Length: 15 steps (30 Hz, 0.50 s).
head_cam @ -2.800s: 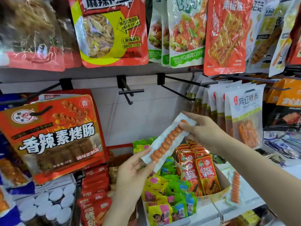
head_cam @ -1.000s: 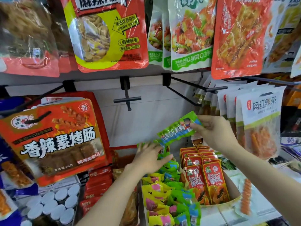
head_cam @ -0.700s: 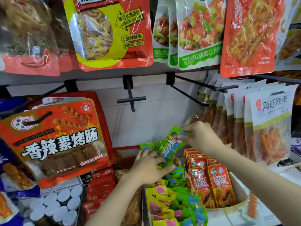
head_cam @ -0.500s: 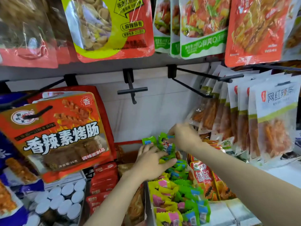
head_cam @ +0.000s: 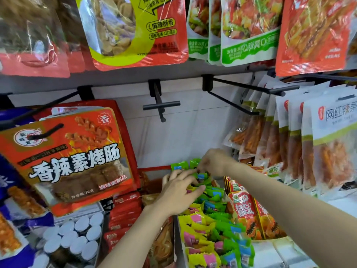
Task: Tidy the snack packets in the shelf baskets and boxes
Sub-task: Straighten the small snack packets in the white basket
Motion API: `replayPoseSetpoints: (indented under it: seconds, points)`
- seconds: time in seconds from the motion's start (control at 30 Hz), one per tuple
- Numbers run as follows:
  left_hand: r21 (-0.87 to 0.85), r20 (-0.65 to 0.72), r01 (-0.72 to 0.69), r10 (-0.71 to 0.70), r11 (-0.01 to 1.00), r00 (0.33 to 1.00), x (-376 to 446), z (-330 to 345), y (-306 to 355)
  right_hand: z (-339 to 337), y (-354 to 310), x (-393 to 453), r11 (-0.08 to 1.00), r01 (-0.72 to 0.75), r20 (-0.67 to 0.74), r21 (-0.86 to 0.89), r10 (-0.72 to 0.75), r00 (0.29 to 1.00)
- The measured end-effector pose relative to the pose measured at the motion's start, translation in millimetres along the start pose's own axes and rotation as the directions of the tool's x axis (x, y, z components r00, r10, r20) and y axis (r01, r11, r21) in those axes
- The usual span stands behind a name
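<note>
At the front of the shelf box [head_cam: 178, 246], yellow and green snack packets [head_cam: 207, 236] lie in overlapping rows (red papaya packets [head_cam: 244, 211] stand just to their right). Farther in, the left hand [head_cam: 178, 194] rests on the green packets with fingers straight and spread. Beyond it, the right hand [head_cam: 214, 161] pinches a green packet [head_cam: 194, 164] at the box's back end, below a bare black hook [head_cam: 161, 103].

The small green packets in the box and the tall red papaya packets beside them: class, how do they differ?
The small green packets lie jumbled, overlapping at many angles; the tall red papaya packets stand upright in a row. The green ones are smaller. Both hands, left and right, are on the green ones; none touches the red ones.
</note>
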State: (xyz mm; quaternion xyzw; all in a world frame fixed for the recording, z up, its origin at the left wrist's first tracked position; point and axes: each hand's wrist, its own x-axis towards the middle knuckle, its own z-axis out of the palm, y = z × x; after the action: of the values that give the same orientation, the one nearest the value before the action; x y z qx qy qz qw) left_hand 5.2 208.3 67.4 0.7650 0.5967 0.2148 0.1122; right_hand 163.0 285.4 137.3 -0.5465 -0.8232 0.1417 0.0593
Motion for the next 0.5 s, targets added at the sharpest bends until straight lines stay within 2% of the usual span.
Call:
replayPoseSetpoints:
  seconds: [0.07,0.1,0.23,0.5]
  points:
    - [-0.015,-0.030,0.000,0.000,1.000,1.000,-0.4,1.4,-0.6,-13.1,3.7,6.3,0.997,-0.020,-0.133,0.075,0.030,0.991]
    - [-0.019,-0.045,-0.001,0.001,1.000,0.999,-0.7,2.5,-0.1,-16.2,5.3,8.0,0.998,-0.026,-0.168,0.059,0.035,0.985]
    - [-0.048,-0.081,0.003,-0.007,0.999,0.997,-2.4,4.9,1.7,-7.8,3.0,6.4,0.994,-0.036,-0.086,-0.107,0.027,0.996]
    - [-0.086,-0.072,0.019,-0.026,0.996,0.997,-5.6,5.5,2.5,10.0,-8.4,6.5,0.954,-0.101,-0.128,-0.282,0.066,0.990]
